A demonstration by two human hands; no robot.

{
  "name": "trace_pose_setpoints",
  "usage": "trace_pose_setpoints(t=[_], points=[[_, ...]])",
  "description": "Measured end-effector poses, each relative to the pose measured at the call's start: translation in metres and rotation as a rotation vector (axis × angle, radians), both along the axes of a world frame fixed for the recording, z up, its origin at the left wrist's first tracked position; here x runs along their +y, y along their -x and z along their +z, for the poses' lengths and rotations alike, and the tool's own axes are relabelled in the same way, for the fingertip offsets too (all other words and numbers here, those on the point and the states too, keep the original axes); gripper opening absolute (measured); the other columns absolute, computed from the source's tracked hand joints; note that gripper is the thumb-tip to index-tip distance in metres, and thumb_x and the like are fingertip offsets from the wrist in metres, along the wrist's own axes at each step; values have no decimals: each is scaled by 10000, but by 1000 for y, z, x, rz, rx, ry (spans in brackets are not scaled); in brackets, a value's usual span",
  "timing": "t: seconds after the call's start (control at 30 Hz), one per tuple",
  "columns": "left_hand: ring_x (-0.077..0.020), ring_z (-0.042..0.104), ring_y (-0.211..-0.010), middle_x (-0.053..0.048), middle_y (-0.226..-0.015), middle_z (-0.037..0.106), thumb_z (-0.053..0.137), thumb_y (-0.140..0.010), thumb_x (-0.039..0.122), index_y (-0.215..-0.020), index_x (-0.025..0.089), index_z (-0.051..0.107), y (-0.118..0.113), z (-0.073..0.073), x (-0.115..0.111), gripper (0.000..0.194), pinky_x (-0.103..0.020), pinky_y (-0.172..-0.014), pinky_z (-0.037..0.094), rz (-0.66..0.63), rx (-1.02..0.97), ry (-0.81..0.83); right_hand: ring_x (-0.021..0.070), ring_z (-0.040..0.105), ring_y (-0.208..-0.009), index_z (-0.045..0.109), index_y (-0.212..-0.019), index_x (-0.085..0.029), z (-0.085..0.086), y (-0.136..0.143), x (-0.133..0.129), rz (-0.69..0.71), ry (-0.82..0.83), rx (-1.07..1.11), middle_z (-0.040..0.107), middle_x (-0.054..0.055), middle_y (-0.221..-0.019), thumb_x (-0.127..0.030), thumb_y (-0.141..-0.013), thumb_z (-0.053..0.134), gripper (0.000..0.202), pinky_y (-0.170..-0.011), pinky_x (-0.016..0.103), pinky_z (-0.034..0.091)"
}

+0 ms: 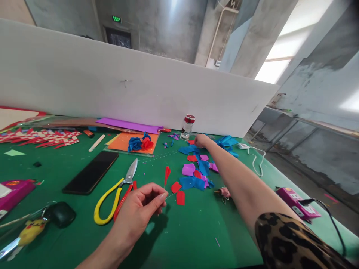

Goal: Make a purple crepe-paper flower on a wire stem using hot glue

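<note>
- My left hand (137,211) is near the middle of the bench (202,239), thumb and fingers clamped on a thin wire; I likely pinch it low to leave the red petal (167,175) uncovered.
- My right hand (202,141) reaches to the far side, beside the jar (187,129). Its fingers are curled, but I cannot tell whether they grip anything.
- The cut pieces (188,170) lie loosely between my hands and beyond, probably spread so each can be picked up singly.
- The scissors (130,173) rest just left of the petal, blades pointing far, handles near me, perhaps for easy reach.
- The petal stands nearly upright above my left fingertips: bright red, slim, narrowing towards the wire, seemingly folded or gathered.
- Flat red pieces (181,198) lie just right of it, broader and angular.
</note>
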State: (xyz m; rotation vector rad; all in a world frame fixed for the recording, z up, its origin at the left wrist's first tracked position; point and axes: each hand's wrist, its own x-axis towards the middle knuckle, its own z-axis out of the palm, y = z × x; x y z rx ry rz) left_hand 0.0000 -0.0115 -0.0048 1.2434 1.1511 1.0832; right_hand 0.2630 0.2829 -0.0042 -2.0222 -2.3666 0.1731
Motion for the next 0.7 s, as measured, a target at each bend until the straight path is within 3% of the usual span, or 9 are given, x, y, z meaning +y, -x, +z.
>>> trace_pose_setpoints(t=[0.17, 0.43, 0.6, 0.7], points=[[-126, 502, -563, 7, -611, 599, 670, -739, 436, -710, 196, 653, -1, 4, -1, 242, -223, -540, 404, -8, 37, 18, 212, 607, -1016, 578, -1180, -194, -18, 1, 16, -5, 63, -118, 582, 87, -1220, -310, -930, 558, 277, -853, 402, 525], [-117, 491, -561, 16, -598, 592, 666, -750, 395, -707, 196, 650, -4, 6, -6, 204, -215, -552, 405, -13, 22, 75, 217, 611, -1010, 566, -1195, -179, -25, -1, 39, 26, 49, -193, 585, 87, -1210, -311, -925, 566, 300, -843, 414, 529], [-114, 492, -549, 15, -592, 594, 674, -740, 386, -708, 191, 651, -5, 3, -3, 199, -215, -543, 408, -12, 17, 79, 223, 609, -1020, 561, -1201, -170, -29, 4, 33, 37, -12, -187, 583, 92, -1211, -310, -918, 578, 316, -847, 419, 526], [-115, 498, -551, 13, -600, 597, 675, -736, 390, -705, 187, 647, -6, 1, 1, 207, -216, -541, 406, -10, 16, 63, 219, 613, -1006, 565, -1194, -171, -20, -3, 21, 56, -24, -157, 588, 88, -1201, -311, -922, 573, 307, -839, 416, 530]])
